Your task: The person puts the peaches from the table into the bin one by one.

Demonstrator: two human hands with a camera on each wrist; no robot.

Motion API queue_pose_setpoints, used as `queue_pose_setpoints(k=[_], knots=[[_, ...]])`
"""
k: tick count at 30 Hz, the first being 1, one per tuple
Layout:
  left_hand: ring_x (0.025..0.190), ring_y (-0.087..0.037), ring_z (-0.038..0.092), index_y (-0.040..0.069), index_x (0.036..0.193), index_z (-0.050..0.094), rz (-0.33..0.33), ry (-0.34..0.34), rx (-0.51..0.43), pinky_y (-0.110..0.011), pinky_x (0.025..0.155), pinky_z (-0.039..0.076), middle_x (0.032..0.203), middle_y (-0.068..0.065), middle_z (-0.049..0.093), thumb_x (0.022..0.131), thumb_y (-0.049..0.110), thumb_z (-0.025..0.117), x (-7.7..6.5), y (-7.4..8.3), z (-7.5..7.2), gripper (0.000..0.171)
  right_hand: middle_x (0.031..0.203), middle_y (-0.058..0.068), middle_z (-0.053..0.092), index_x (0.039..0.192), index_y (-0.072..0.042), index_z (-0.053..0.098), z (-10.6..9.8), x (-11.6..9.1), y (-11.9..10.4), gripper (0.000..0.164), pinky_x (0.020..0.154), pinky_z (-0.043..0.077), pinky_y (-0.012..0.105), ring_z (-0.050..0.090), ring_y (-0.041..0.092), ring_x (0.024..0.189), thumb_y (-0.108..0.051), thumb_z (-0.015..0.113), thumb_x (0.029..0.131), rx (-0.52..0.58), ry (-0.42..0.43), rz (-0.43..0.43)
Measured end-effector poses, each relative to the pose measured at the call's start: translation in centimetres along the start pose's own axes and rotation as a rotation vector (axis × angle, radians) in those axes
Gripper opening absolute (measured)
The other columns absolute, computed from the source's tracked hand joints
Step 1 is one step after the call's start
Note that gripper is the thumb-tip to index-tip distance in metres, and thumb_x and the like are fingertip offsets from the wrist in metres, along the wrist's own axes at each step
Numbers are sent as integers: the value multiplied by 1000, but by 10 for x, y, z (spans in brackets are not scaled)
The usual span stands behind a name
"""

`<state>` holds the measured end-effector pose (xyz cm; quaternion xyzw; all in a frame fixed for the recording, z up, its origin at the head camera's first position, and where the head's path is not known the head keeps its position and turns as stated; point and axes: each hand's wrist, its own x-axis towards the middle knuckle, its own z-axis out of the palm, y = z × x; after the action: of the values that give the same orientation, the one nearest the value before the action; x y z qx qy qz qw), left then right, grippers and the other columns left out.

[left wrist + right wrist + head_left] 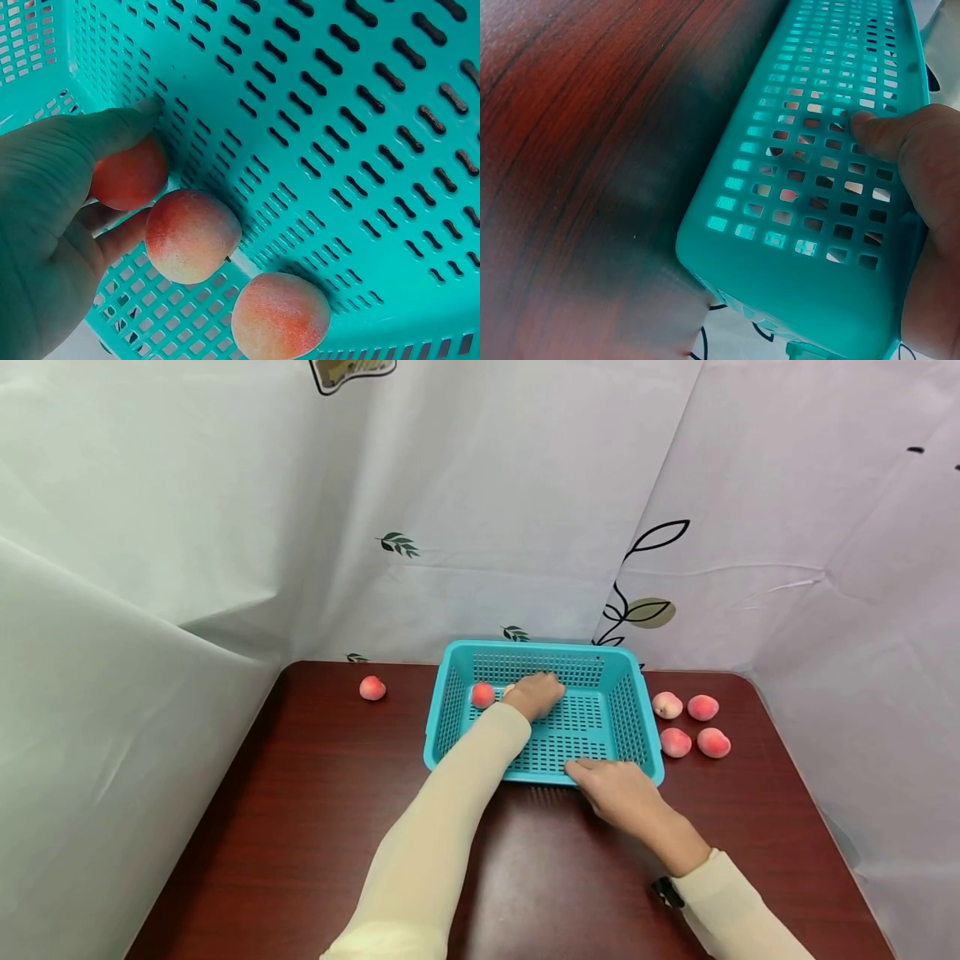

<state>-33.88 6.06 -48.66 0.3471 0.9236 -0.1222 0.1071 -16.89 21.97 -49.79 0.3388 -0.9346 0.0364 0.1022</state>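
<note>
A turquoise plastic basket (pixel 543 778) with perforated walls stands at the back of the table. Inside it, my left hand (pixel 536 695) holds a peach (pixel 129 174) between thumb and fingers, close to the basket's wall. Two more peaches lie in a row beside that hand: one peach (pixel 193 236) right by the fingertips, another peach (pixel 281 316) farther along. My right hand (pixel 618 789) grips the near rim toward the right corner, its thumb (pixel 877 135) against the outer wall; its other fingers are hidden in the right wrist view.
Several peaches, among them one peach (pixel 713 743), lie on the table to the right of the basket. A single peach (pixel 372 687) sits at the back left of the dark red wooden table (pixel 315 793). White curtains (pixel 480 502) hang behind and along both sides.
</note>
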Motion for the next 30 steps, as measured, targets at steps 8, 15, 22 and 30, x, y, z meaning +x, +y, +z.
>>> queue_pose_setpoints(k=[8,15,22,30], knots=[[131,-24,56,20,131,66,-18,12,1,-38,107,49,141,-8,59,108,8,52,0,1,1,30,72,-7,54,88,-18,52,0,-1,0,23,49,33,22,40,7,56,-12,73,95,-6,19,-11],[129,-25,56,20,138,61,0,38,11,-39,106,50,142,-9,58,106,11,56,-6,0,-4,34,71,-7,52,86,-19,50,1,-1,-1,25,48,32,23,39,7,55,-10,72,94,-18,25,-15],[138,-26,51,20,152,50,11,61,57,-40,110,48,152,-10,51,105,20,60,-9,-4,-15,48,71,-7,53,85,-19,50,-1,1,-1,25,47,33,23,40,8,55,-10,72,95,-25,22,-16],[145,-29,44,19,158,41,7,108,72,-45,116,42,158,-11,44,101,32,66,-20,-6,-41,64,70,-7,51,85,-19,49,1,1,0,26,46,31,23,39,8,54,-9,72,94,-32,26,-10]])
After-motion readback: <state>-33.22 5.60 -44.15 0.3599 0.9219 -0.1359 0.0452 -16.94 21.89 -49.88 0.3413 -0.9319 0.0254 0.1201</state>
